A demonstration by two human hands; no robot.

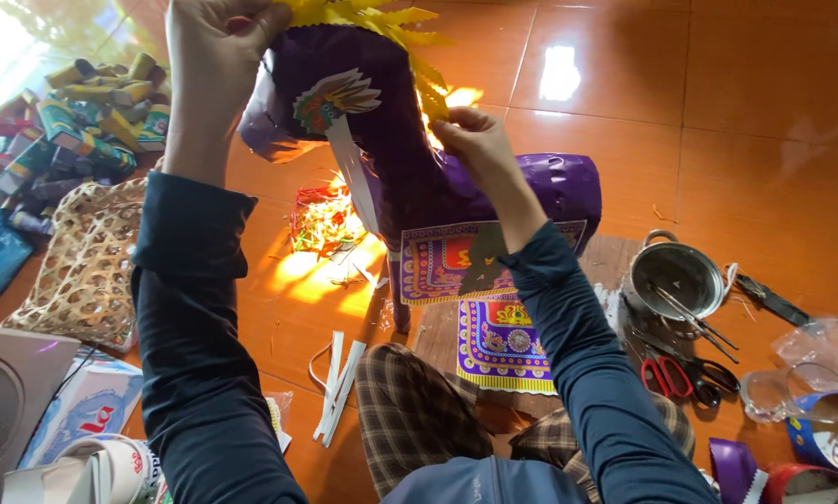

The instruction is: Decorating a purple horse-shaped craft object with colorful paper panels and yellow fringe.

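Purple paper horse [419,159], held upright above the orange floor, trimmed with a yellow fringe [382,23] mane and patterned saddle panels [447,266].

The paper horse [410,140] is glossy purple with a yellow fringed mane [382,23] and a many-coloured feathered emblem [335,98]. Its saddle cloth [447,261] is purple, patterned and yellow-edged. The scissors [666,373] at the right have red handles.
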